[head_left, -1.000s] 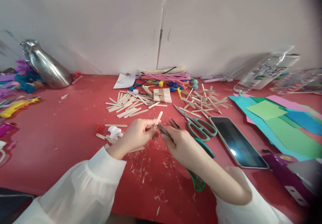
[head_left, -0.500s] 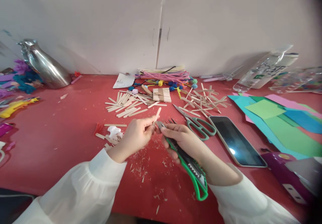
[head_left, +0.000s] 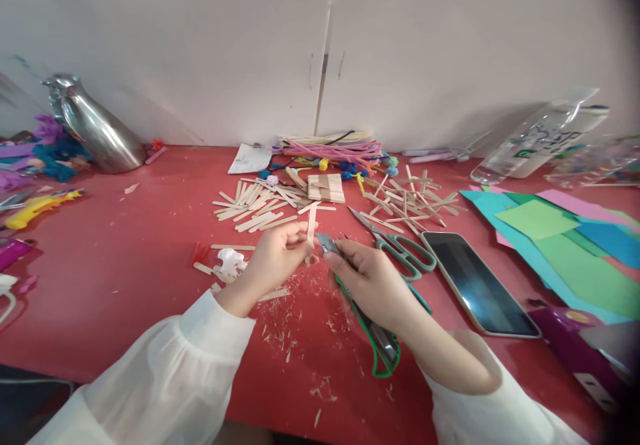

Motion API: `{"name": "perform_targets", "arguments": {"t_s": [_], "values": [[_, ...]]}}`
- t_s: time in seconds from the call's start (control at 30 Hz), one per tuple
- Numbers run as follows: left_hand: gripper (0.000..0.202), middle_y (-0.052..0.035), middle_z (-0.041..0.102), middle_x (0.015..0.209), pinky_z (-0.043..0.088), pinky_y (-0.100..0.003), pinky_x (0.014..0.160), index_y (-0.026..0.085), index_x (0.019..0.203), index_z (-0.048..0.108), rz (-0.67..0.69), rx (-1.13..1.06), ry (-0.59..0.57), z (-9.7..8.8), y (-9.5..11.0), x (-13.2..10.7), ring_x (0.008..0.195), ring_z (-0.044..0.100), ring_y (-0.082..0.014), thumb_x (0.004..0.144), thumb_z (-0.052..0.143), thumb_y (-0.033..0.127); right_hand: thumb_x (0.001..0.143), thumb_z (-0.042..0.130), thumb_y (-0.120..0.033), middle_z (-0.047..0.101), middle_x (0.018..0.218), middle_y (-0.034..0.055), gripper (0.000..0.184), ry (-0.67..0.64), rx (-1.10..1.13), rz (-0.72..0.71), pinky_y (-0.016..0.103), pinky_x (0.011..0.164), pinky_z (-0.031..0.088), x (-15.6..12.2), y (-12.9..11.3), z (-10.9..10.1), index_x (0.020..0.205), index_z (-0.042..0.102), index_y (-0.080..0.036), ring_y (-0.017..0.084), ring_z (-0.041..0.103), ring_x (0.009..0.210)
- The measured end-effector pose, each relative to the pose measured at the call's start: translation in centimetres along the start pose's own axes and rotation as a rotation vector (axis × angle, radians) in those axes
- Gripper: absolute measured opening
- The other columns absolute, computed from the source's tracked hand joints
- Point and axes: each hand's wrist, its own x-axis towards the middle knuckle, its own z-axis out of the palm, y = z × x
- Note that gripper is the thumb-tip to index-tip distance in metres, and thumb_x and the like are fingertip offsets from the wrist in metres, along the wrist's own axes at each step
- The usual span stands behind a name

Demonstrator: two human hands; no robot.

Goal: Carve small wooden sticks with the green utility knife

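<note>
Between the thumb and fingers of my left hand [head_left: 281, 253] a wooden craft stick [head_left: 311, 221] stands nearly upright. My right hand [head_left: 373, 278] is closed around a green and black utility knife [head_left: 383, 345], its blade [head_left: 327, 241] pointing at the stick from the right with a small gap. Beneath both hands, wood shavings [head_left: 285, 328] litter the red table [head_left: 165, 258]. Beside my left wrist lie a crumpled white tissue [head_left: 231, 261] and a few sticks. Green-handled scissors [head_left: 407, 255] rest just beyond my right hand.
Loose craft sticks [head_left: 255, 201], a bundled stack of sticks [head_left: 326, 188] and pink pipe cleaners [head_left: 345, 149] lie toward the wall. At right are a phone [head_left: 480, 285], coloured paper [head_left: 575, 245], a purple tool [head_left: 575, 338] and a plastic bottle [head_left: 520, 141]. A steel jug [head_left: 103, 128] stands back left.
My left hand has turned the craft stick more upright. The knife has drawn slightly away from it, its handle tipping so less of it shows. The whole view has shifted slightly.
</note>
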Motion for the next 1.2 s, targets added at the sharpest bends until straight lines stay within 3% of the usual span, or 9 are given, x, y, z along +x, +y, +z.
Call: {"name": "perform_targets", "arguments": {"t_s": [0.1, 0.27, 0.5, 0.7, 0.93, 1.07, 1.2], "values": [[0.01, 0.0004, 0.056, 0.067, 0.046, -0.024, 0.059, 0.015, 0.086, 0.058, 0.03, -0.013, -0.009, 0.1, 0.0, 0.0, 0.059, 0.054, -0.0096, 0.08, 0.051, 0.017, 0.084, 0.041, -0.032, 0.044, 0.046, -0.0069, 0.024, 0.045, -0.184, -0.089, 0.02, 0.037, 0.033, -0.1, 0.2, 0.0, 0.063, 0.045, -0.021, 0.007, 0.045, 0.032], [0.007, 0.0014, 0.054, 0.066, 0.046, -0.023, 0.06, 0.016, 0.081, 0.056, 0.047, 0.009, -0.012, 0.2, 0.2, -0.1, 0.06, 0.053, -0.0094, 0.081, 0.051, 0.02, 0.086, 0.038, -0.032, 0.045, 0.044, -0.0065, 0.026, 0.075, -0.287, -0.182, 0.021, 0.041, 0.032, -0.1, 0.6, 0.0, 0.063, 0.043, -0.022, 0.008, 0.041, 0.035], [0.011, 0.0003, 0.056, 0.067, 0.044, -0.023, 0.06, 0.016, 0.084, 0.057, 0.112, 0.187, 0.01, 0.3, 0.5, -0.4, 0.061, 0.053, -0.0112, 0.084, 0.05, 0.024, 0.085, 0.038, -0.031, 0.041, 0.045, -0.0062, 0.023, 0.099, -0.374, -0.17, 0.023, 0.043, 0.029, 0.0, 0.8, 0.2, 0.063, 0.042, -0.022, 0.01, 0.038, 0.037], [0.017, 0.0004, 0.059, 0.063, 0.04, -0.021, 0.054, 0.016, 0.08, 0.059, 0.18, 0.451, 0.062, 0.5, 0.9, -0.8, 0.055, 0.051, -0.0111, 0.086, 0.046, 0.025, 0.084, 0.034, -0.029, 0.047, 0.051, -0.0021, 0.021, 0.118, -0.488, -0.176, 0.023, 0.045, 0.028, -0.3, 0.6, 0.3, 0.065, 0.041, -0.022, 0.013, 0.043, 0.043], [0.02, -0.0015, 0.068, 0.071, 0.044, -0.022, 0.058, 0.016, 0.089, 0.067, 0.143, 0.48, 0.002, 0.4, 1.3, -0.9, 0.064, 0.059, -0.0139, 0.083, 0.048, 0.019, 0.083, 0.035, -0.024, 0.048, 0.054, 0.0015, 0.013, 0.105, -0.724, -0.108, 0.026, 0.047, 0.025, -0.4, 1.1, 1.1, 0.075, 0.045, -0.02, 0.018, 0.048, 0.049], [0.024, -0.0042, 0.07, 0.075, 0.045, -0.024, 0.059, 0.016, 0.096, 0.068, 0.104, 0.516, 0.029, 0.5, 1.4, -1.0, 0.066, 0.061, -0.0153, 0.083, 0.047, 0.018, 0.083, 0.037, -0.022, 0.047, 0.053, -0.0008, 0.016, 0.108, -0.56, -0.091, 0.024, 0.045, 0.029, -0.3, 0.8, 1.1, 0.067, 0.038, -0.022, 0.015, 0.049, 0.047], [0.032, -0.0052, 0.07, 0.077, 0.045, -0.024, 0.058, 0.015, 0.112, 0.062, 0.11, 0.512, 0.092, 0.7, 1.1, -1.1, 0.067, 0.061, -0.0157, 0.083, 0.049, 0.02, 0.084, 0.039, -0.03, 0.045, 0.046, -0.007, 0.023, -0.034, -0.078, 0.082, 0.021, 0.034, 0.034, -0.2, 0.0, 0.8, 0.063, 0.038, -0.022, 0.009, 0.045, 0.031]]}}
